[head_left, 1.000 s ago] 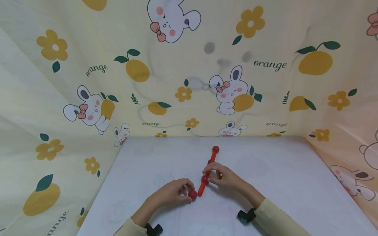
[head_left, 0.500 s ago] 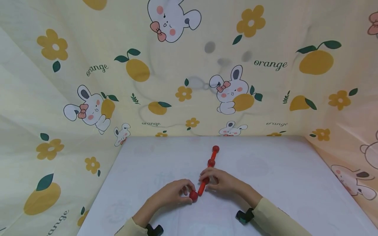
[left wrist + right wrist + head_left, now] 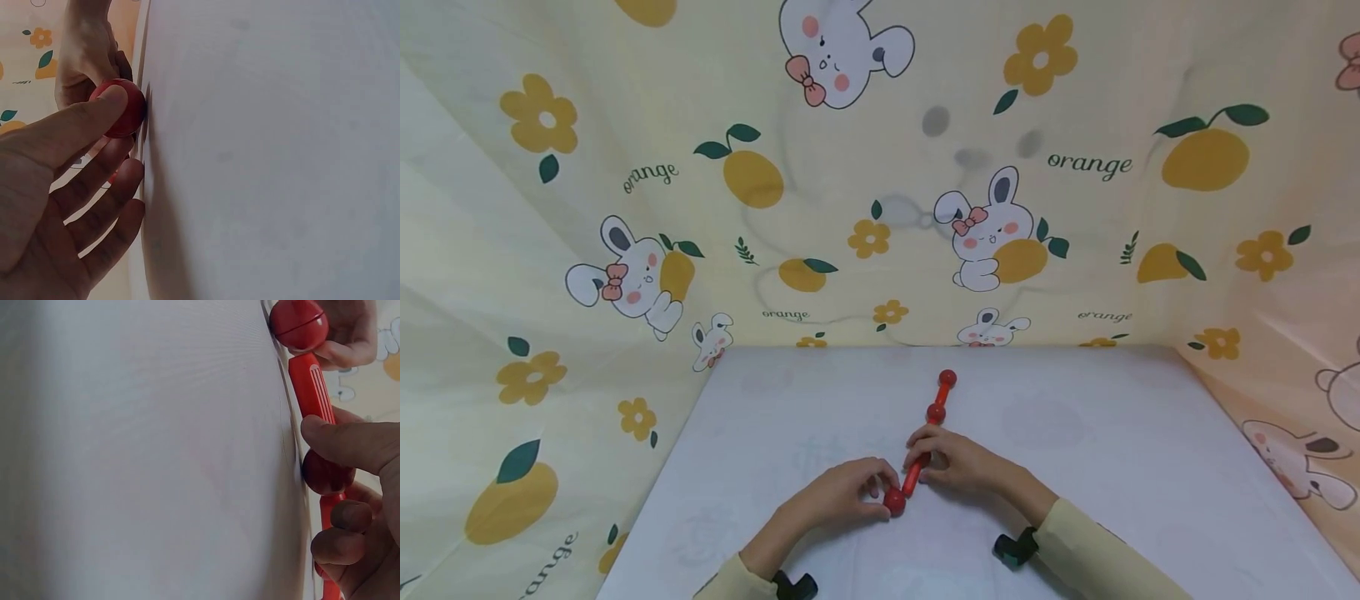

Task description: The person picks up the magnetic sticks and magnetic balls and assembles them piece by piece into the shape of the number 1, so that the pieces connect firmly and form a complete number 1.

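Note:
My left hand (image 3: 842, 496) pinches a loose red ball (image 3: 125, 112) between thumb and fingers, just above or on the white table. In front of me lies a straight chain of red balls and red rods, slanting away to the right. My right hand (image 3: 966, 467) grips the chain near its close end, its thumb on the end rod (image 3: 310, 387) beside a red ball (image 3: 325, 472). The rod's free tip faces the loose ball very closely; whether they touch I cannot tell. Farther along, a middle ball (image 3: 936, 413) and a far end ball (image 3: 947, 379) show uncovered.
The white table (image 3: 1075, 467) spreads around both hands. A cream cloth printed with rabbits and oranges (image 3: 850, 208) hangs behind it and along both sides. A black wrist device (image 3: 1017, 548) sits at the right sleeve, another (image 3: 795, 586) at the left.
My right hand has slid down the chain toward its near end. The left hand has brought the loose ball slightly right, close to the rod's tip. The chain has hardly moved.

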The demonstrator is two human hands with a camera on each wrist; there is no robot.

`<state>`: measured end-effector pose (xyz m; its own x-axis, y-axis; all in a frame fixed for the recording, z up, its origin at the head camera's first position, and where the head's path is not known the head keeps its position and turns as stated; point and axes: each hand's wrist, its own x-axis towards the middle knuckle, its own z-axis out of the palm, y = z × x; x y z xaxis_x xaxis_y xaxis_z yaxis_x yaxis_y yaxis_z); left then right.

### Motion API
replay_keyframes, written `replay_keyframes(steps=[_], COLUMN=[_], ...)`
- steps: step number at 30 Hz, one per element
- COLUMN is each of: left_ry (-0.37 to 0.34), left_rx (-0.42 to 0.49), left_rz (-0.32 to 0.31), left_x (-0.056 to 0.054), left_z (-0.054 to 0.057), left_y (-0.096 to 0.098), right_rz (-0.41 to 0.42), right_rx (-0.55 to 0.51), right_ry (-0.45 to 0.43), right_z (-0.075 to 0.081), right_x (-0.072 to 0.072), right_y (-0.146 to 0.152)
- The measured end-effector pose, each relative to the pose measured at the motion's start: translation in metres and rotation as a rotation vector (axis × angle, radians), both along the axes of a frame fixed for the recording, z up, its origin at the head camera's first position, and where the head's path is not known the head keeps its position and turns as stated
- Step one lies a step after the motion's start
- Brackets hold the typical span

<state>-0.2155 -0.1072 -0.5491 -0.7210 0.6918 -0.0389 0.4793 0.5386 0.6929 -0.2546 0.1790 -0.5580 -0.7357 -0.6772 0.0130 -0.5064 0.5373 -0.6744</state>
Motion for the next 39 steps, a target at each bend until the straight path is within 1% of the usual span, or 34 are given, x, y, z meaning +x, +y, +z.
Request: replay_keyframes(steps=[4, 8, 15, 19, 23, 27, 32, 36, 39], left_ry=[-0.020, -0.021, -0.055, -0.048, -0.038, -0.057, -0.096, -0.109, -0.112], left_rx=[-0.003, -0.019, -0.029, -0.025, -0.012, -0.010, -0.022, -0.034, -0.041], left_rz=[0.007, 0.012, 0.033, 0.028, 0.009, 0.006, 0.020, 0.025, 0.026], left_x=[0.001, 0.002, 0.001, 0.001, 0.002, 0.002, 0.001, -0.001, -0.001], left_z=[0.001, 0.002, 0.004, 0.005, 0.004, 0.004, 0.005, 0.005, 0.006], left_y=[0.003, 0.006, 0.011, 0.012, 0.011, 0.011, 0.011, 0.011, 0.012], right_rz=[0.003, 0.010, 0.004, -0.004, -0.013, -0.047, -0.112, -0.170, -0.190], right_rx=[-0.005, -0.015, -0.045, -0.047, -0.050, -0.068, -0.088, -0.095, -0.094], right_ry=[0.000, -0.006, -0.033, -0.039, -0.038, -0.013, 0.051, 0.042, 0.043], right_z=[0.000, 0.001, 0.001, 0.002, 0.004, 0.006, 0.009, 0.008, 0.008], right_x=[0.000, 0.001, 0.001, 0.002, 0.003, 0.003, 0.004, 0.005, 0.006], right_y=[0.000, 0.000, 0.001, 0.001, 0.001, 0.002, 0.006, 0.010, 0.012])
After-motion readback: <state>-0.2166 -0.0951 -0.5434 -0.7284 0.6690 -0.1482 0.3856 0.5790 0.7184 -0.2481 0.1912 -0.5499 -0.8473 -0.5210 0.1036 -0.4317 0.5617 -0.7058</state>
